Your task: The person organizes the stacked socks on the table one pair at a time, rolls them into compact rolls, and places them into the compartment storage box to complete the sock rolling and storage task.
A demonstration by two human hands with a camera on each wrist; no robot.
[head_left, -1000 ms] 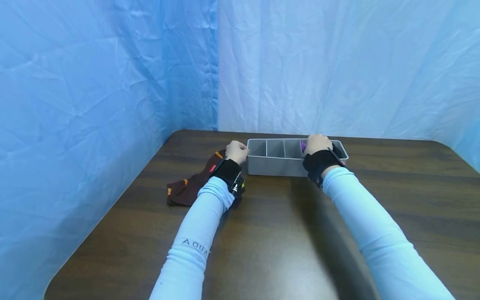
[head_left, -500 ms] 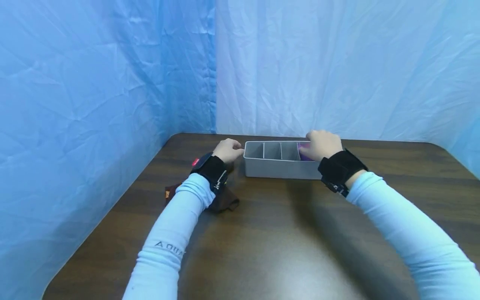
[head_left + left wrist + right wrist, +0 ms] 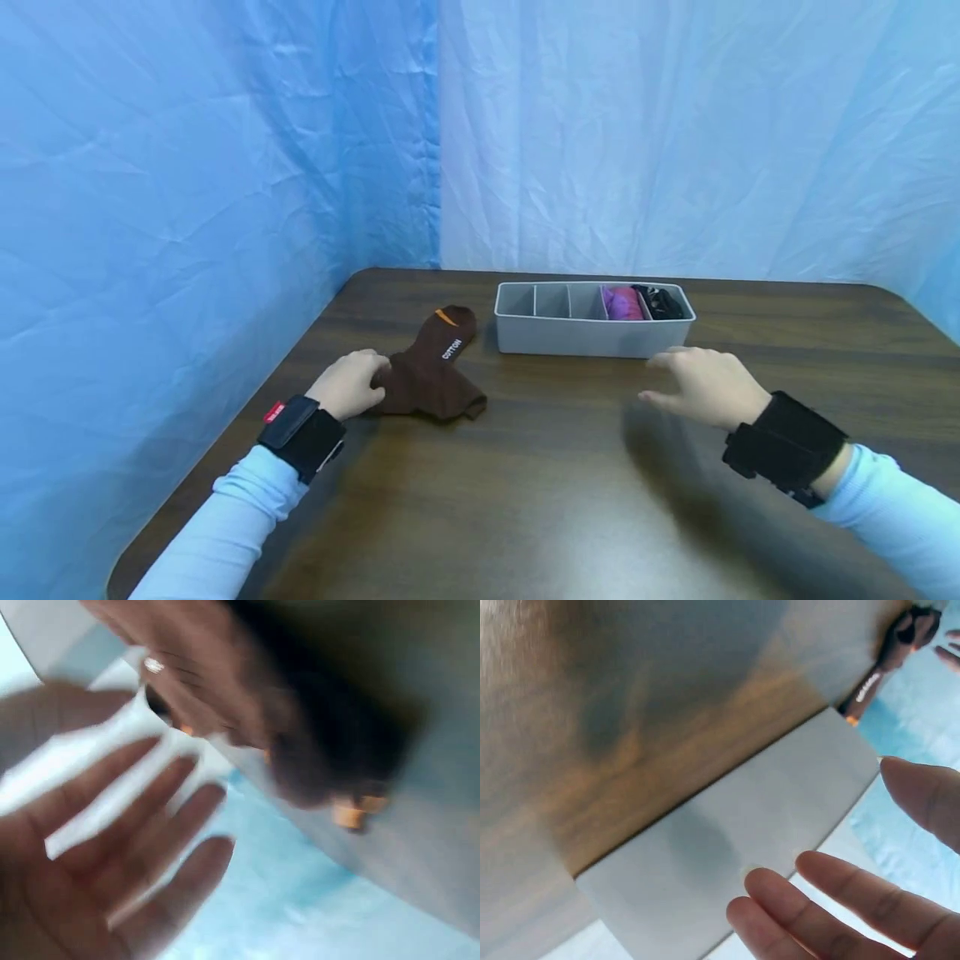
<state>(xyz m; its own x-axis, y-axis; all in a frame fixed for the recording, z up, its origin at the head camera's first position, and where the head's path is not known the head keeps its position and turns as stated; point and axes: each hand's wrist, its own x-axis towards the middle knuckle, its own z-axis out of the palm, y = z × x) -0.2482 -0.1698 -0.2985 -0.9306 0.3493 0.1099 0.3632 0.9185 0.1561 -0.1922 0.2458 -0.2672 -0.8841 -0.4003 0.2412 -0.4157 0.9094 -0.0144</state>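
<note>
A brown sock (image 3: 431, 375) with white "COTTON" lettering and an orange stripe lies on the table, left of a grey divided box (image 3: 570, 337). At its left end is my left hand (image 3: 348, 385), overlapping it in the head view. The left wrist view shows that hand (image 3: 127, 855) with fingers spread and nothing between them, the sock (image 3: 202, 667) blurred beyond. My right hand (image 3: 705, 387) hovers in front of the box's right end, fingers loosely extended. In the right wrist view its fingertips (image 3: 769, 889) overlap the box's grey side (image 3: 727, 817), holding nothing.
In the box's right-hand compartments sit a purple and pink cloth bundle (image 3: 624, 303) and a black bundle (image 3: 662, 303). The dark wooden table (image 3: 540, 500) ends at blue-white sheeting (image 3: 637, 142) behind and at the left.
My right hand has left the box and moved toward me and right, baring the purple and black bundles. My left hand has moved from the box's left end back to the sock.
</note>
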